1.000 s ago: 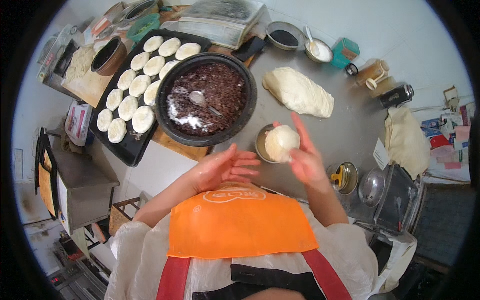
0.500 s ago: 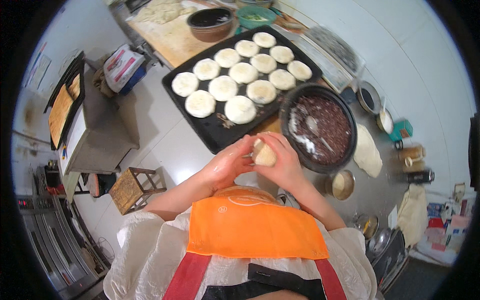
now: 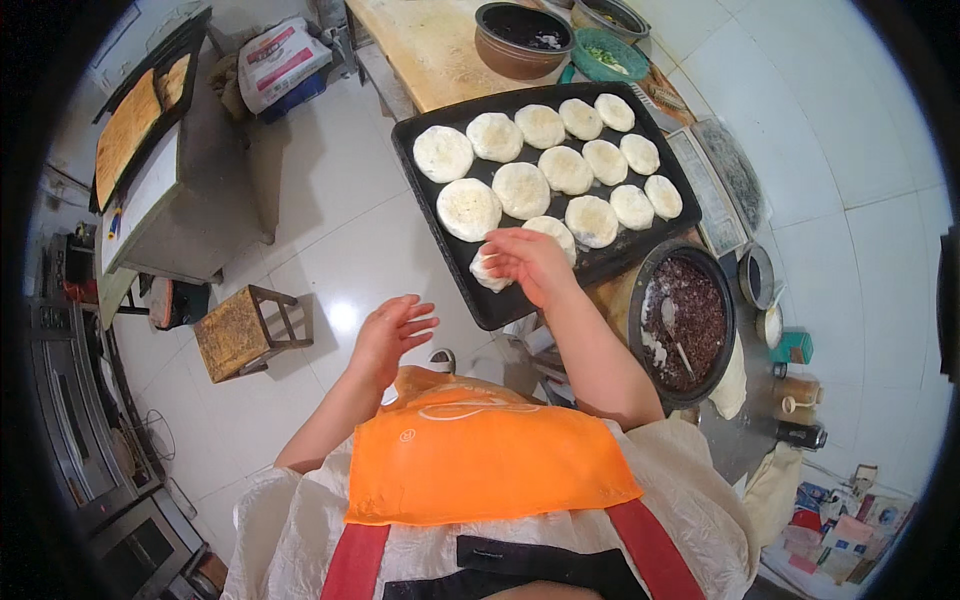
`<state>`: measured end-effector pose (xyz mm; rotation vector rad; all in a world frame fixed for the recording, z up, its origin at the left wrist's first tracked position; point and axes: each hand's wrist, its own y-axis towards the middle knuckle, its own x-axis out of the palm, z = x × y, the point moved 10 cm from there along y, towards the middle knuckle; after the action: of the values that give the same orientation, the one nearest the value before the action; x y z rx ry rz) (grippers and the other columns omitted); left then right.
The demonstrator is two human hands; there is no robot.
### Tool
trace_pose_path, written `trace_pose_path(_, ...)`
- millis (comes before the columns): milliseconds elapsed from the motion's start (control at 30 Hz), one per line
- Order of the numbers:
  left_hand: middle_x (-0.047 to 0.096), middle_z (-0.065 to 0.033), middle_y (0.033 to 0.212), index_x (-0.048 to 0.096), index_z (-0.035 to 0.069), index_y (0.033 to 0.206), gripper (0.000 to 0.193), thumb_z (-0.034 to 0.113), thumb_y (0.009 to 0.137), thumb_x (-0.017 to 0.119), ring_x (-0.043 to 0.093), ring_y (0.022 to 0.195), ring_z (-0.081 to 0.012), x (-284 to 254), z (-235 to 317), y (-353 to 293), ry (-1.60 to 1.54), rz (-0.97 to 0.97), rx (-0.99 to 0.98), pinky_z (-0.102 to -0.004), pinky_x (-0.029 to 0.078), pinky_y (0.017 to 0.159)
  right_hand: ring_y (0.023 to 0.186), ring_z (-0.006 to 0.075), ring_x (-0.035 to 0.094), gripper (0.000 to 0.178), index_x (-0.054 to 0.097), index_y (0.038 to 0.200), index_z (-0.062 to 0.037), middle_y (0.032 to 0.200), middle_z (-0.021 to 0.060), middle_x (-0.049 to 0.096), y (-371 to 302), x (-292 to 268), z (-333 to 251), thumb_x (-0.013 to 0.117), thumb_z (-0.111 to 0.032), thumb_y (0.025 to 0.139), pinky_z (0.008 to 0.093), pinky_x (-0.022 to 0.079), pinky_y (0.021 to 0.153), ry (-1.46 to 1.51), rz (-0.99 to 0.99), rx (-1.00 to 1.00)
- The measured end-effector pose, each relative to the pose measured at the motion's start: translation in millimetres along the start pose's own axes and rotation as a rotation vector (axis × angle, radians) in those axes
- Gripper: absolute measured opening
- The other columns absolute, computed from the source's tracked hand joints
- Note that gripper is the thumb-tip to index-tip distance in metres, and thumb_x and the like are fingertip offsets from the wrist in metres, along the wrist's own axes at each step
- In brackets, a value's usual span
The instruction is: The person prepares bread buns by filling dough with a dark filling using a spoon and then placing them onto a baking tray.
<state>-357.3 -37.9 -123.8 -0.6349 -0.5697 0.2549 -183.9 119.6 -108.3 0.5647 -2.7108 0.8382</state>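
Note:
My right hand (image 3: 532, 264) reaches over the near corner of a black baking tray (image 3: 487, 312). Its fingers are stretched over the edge of a filled dough ball (image 3: 489, 271), which rests on the tray; the thumb side is partly hidden. The ball is rounder and lumpier than the flattened dough cakes (image 3: 521, 190) set in rows across the tray. One cake (image 3: 553, 232) sits just beyond my right hand, partly covered by it. My left hand (image 3: 388, 338) hangs in the air over the floor, nothing in it, fingers apart.
Right of the tray stands a dark basin (image 3: 640, 310) of dark red filling with a spoon (image 3: 677, 336). A brown bowl (image 3: 522, 42) and a green basin (image 3: 612, 57) are behind the tray. A wooden stool (image 3: 243, 330) stands on the floor at left. Dough (image 3: 733, 385) lies beside the basin.
The dough ball has gone from between my hands onto the tray's near corner. My right hand has reached forward with it; my left hand has drawn away leftward. The view has shifted.

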Motion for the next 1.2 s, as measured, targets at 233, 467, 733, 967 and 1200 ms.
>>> trace_pose_path(233, 0.067, -0.014, 0.108, 0.056, 0.002, 0.116, 0.033, 0.025, 0.094, 0.06, 0.066, 0.097, -0.0228, 36.7, -6.9, 15.9, 0.043, -0.131, -0.098, -0.0345, 0.052, 0.086, 0.095, 0.0306, 0.068, 0.029, 0.056, 0.116, 0.0014, 0.108, 0.0157, 0.066, 23.9, -9.7, 66.5, 0.061, -0.015, 0.093, 0.039, 0.057, 0.077, 0.091, -0.036, 0.251)
trace_pose_path(467, 0.069, -0.007, 0.086, 0.065, 0.003, 0.095, 0.015, 0.011, 0.086, 0.058, 0.065, 0.074, -0.0156, 86.6, 26.0, 61.6, 0.664, -0.307, 0.167, -0.0282, 0.05, 0.064, 0.077, 0.0261, 0.067, 0.025, 0.059, 0.106, 0.0066, 0.098, 0.0179, 0.067, 41.5, -17.5, 20.5, 0.063, -0.012, 0.089, 0.0353, 0.057, 0.07, -0.049, 0.03, 0.165)
trace_pose_path(733, 0.071, -0.0102, 0.072, 0.073, 0.001, 0.075, 0.019, 0.006, 0.08, 0.056, 0.07, 0.066, -0.0195, 150.1, 17.5, 131.6, 1.625, -0.65, 0.079, -0.0299, 0.055, 0.059, 0.077, 0.0238, 0.067, 0.021, 0.064, 0.102, 0.0017, 0.088, 0.0129, 0.068, 40.5, -44.7, 20.3, 0.062, -0.013, 0.087, 0.0344, 0.055, 0.069, 0.019, 0.166, 0.106)
trace_pose_path(967, 0.073, -0.0147, 0.083, 0.073, 0.001, 0.085, 0.018, 0.009, 0.083, 0.057, 0.072, 0.066, -0.0246, 106.0, -32.9, 186.8, 1.536, -0.463, -0.529, -0.0335, 0.056, 0.055, 0.071, 0.0241, 0.067, 0.022, 0.06, 0.098, 0.0009, 0.081, 0.0148, 0.066, 15.3, -61.7, 49.3, 0.061, -0.013, 0.082, 0.0344, 0.055, 0.064, -0.111, 0.213, 0.241)
trace_pose_path(1200, 0.073, -0.012, 0.084, 0.071, 0.004, 0.085, 0.018, 0.016, 0.083, 0.057, 0.072, 0.067, -0.0214, 130.3, 27.8, 157.5, 1.463, -0.562, -0.378, -0.0298, 0.051, 0.055, 0.075, 0.0279, 0.068, 0.018, 0.058, 0.093, 0.0042, 0.085, 0.0182, 0.066, 14.0, -46.8, 13.7, 0.059, -0.012, 0.085, 0.0358, 0.056, 0.066, 0.016, 0.089, 0.112)
